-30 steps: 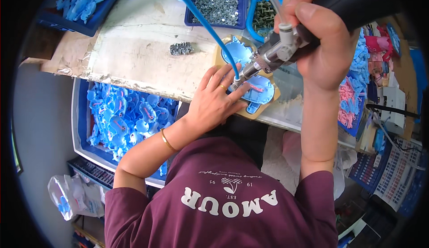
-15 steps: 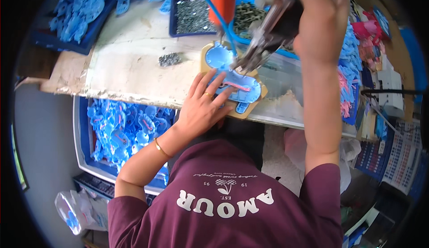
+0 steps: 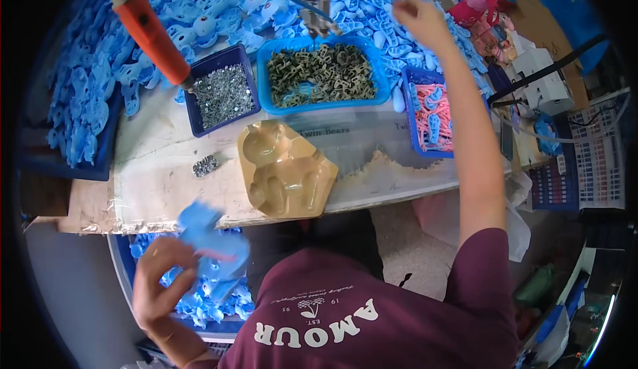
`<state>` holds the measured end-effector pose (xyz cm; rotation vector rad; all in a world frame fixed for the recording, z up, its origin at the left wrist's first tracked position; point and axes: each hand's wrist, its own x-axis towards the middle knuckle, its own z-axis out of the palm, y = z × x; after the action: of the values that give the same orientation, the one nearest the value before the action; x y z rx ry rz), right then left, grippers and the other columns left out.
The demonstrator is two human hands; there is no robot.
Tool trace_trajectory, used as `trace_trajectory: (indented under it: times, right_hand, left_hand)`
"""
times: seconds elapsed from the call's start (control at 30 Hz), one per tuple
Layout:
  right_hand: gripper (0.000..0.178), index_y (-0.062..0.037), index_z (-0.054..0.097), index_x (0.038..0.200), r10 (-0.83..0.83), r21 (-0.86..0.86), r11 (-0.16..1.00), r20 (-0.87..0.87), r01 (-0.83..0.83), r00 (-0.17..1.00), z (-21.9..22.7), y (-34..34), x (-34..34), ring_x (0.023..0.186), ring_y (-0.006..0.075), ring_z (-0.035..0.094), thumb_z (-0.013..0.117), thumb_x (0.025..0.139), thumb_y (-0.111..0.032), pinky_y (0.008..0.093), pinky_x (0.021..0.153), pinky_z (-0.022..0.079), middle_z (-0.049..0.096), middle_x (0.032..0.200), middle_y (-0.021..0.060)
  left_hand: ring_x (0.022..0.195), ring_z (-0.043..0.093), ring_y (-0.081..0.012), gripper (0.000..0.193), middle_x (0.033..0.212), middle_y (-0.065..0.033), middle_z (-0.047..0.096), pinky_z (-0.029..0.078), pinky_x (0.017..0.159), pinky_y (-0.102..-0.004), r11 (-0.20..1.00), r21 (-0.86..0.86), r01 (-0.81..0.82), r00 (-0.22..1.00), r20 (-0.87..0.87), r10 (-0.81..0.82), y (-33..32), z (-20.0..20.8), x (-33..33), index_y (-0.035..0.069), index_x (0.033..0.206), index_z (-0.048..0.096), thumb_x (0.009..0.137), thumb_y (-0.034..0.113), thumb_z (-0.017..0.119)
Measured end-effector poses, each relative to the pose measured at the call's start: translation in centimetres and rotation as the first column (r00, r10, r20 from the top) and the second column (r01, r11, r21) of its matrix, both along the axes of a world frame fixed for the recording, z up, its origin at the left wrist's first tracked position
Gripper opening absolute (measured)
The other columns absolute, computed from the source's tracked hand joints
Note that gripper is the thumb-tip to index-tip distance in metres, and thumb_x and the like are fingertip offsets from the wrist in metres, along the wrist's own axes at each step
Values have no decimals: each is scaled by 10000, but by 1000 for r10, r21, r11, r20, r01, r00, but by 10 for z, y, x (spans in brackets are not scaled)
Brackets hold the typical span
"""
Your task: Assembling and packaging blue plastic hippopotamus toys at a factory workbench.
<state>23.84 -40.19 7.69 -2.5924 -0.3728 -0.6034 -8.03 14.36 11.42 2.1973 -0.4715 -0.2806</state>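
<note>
My left hand [image 3: 163, 279] is at the lower left, beyond the table's front edge. Its curled fingers pinch a blue plastic shell [image 3: 222, 246] with a pink strip in it; motion blurs the shell. Below them stands a bin [image 3: 119, 252] of similar blue shells. My right arm stretches to the far right, with my right hand [image 3: 425, 23] over a pile of small blue plastic pieces [image 3: 382, 20]. Its fingers are loosely bent and apart, with nothing visible between them. Near the table's front edge lies a tan moulded holder [image 3: 289, 173], its hollows bare.
An orange power screwdriver [image 3: 153, 40] hangs at the upper left, and a metal-headed tool [image 3: 316, 0] hangs at top centre. Behind the holder stand a tray of screws [image 3: 222, 96], a tray of dark metal clips [image 3: 322, 73] and a basket of pink pieces [image 3: 432, 113]. Loose screws [image 3: 205, 165] lie nearby.
The blue shell has left the tan holder and moved down left with my left hand. My right hand has let go of the metal-headed tool and reached to the far pile.
</note>
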Motion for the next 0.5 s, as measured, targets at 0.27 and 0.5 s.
trace_trajectory:
  times: [0.27,0.5]
  right_hand:
    - [354,-101,619,1133,-373,-364,859,39,361,927,-73,33,10,949,372,703,730,846,-276,502,751,544,736,984,151]
    - [275,-89,661,1022,-360,-267,906,-78,328,930,-75,19,-1,913,370,688,746,824,-259,493,752,546,720,1000,143]
  left_hand:
    - [1234,567,-377,550,1272,-187,658,343,1145,-518,610,709,-354,923,159,352,44,0,-57,41,1397,571,922,296,678]
    - [1208,598,-385,414,1259,-163,675,376,1145,-520,895,441,-63,995,98,21,-31,-21,17,58,1298,626,927,225,702]
